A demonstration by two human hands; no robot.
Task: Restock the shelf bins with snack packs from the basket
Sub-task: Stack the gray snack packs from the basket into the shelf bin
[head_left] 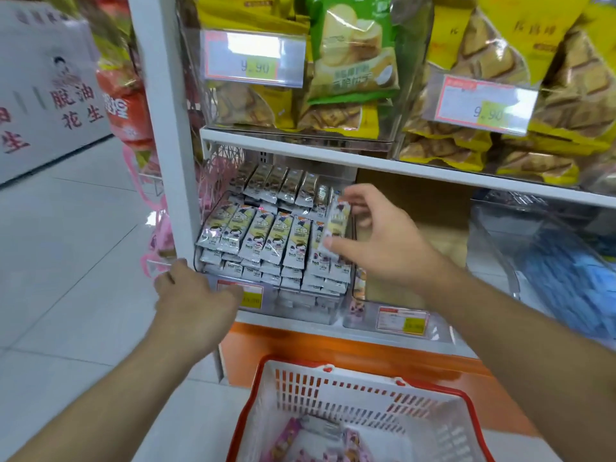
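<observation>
A clear shelf bin [233, 296] on the lower shelf is packed with rows of white-and-yellow snack packs [263, 235]. My right hand [376, 238] pinches one such snack pack [338, 218] between thumb and fingers, upright at the right end of the front row. My left hand [196, 301] touches the bin's front left corner, by its price tag, with loosely bent fingers. Below me stands a white basket with a red rim [333, 391]; pink snack packs [300, 441] lie at its bottom.
To the right a second clear bin [400, 323] holds a few pink packs, and a third holds blue packs [573, 278]. The upper shelf [300, 146] carries bins of yellow and green biscuit bags. A white upright post [166, 128] stands left; tiled floor beyond.
</observation>
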